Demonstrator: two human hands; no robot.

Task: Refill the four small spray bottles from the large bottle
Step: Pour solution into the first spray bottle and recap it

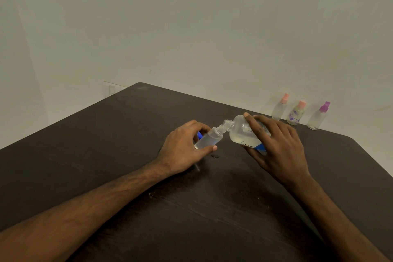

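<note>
Clear plastic large bottle (pixel 244 132), part-full, tilted in right hand (pixel 280 151) grasp, neck touching uncapped frosted small spray bottle (pixel 209 138) gripped by left hand (pixel 182 149).

A dark table (pixel 106 144) stands beside a pale wall (pixel 191 17).

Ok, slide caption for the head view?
Right hand tips large bottle neck-to-neck with small spray bottle in left hand.

Single head-worn view, forward and down over the table (pixel 127 134)
</note>
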